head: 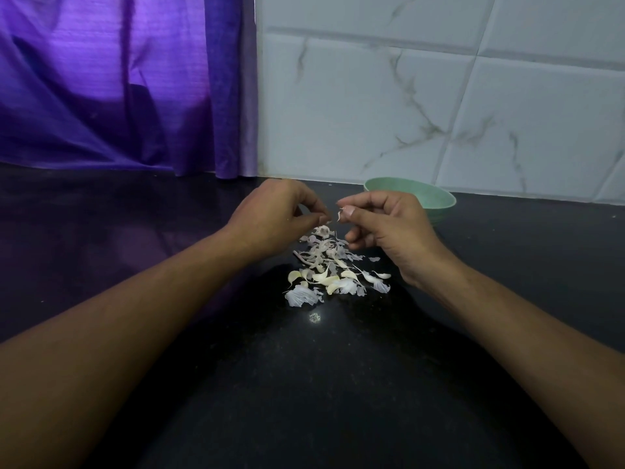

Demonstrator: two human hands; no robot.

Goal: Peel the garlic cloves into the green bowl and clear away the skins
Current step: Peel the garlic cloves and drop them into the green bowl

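- Hands: your left hand (277, 214) and right hand (389, 228) hang just above the far end of the skin pile (331, 265), fingertips almost meeting.
- Your right thumb and forefinger pinch a small pale skin scrap (339, 215); other fingers curled.
- Your left thumb and forefinger are pressed tip to tip, rest curled; can't tell if anything's between them.
- That pile lies loose on the dark counter (203, 384) between your forearms; yellowish bits in it, cloves or skins, can't tell.
- Your green bowl (438, 199) sits beyond the pile to its right, partly behind your right hand; contents hidden.
- One white fleck (315, 317) just nearer you than the pile.
- Well behind the pile: purple curtain (118, 79), marbled tile wall (439, 96).
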